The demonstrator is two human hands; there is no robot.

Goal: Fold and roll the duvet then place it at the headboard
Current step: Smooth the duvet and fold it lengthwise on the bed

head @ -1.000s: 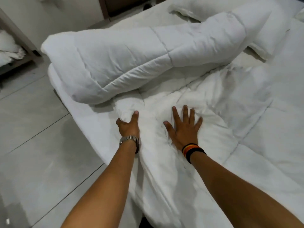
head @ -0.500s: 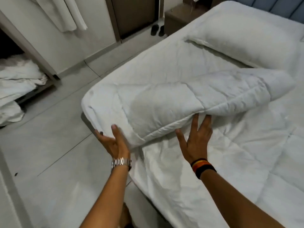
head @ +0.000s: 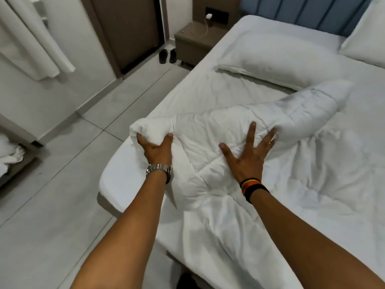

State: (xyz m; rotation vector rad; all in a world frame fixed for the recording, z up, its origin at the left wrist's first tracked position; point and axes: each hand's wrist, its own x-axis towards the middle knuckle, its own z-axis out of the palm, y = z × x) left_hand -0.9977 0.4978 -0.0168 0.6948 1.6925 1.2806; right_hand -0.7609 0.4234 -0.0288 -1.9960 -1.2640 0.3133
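A white quilted duvet [head: 212, 130] lies across the bed, its far part rolled into a thick tube that runs from the bed's left edge toward the right. My left hand [head: 157, 150], with a metal watch, grips the roll's left end. Spread flat with fingers apart, my right hand [head: 248, 155], wearing dark wristbands, presses on the roll's middle. The unrolled rest of the duvet [head: 291, 205] lies crumpled toward me. The blue padded headboard [head: 308, 13] stands at the top right, beyond the pillows.
Two white pillows [head: 277, 57] lie in front of the headboard. A brown nightstand [head: 193, 40] with a plugged charger stands left of the bed, dark slippers [head: 166, 56] beside it. Grey tiled floor [head: 62, 184] spans the left, with white curtains and a wooden door behind.
The roll has turned farther up the bed toward the pillows. My left hand went from open beside the roll to gripping its end, and my right hand now presses on top.
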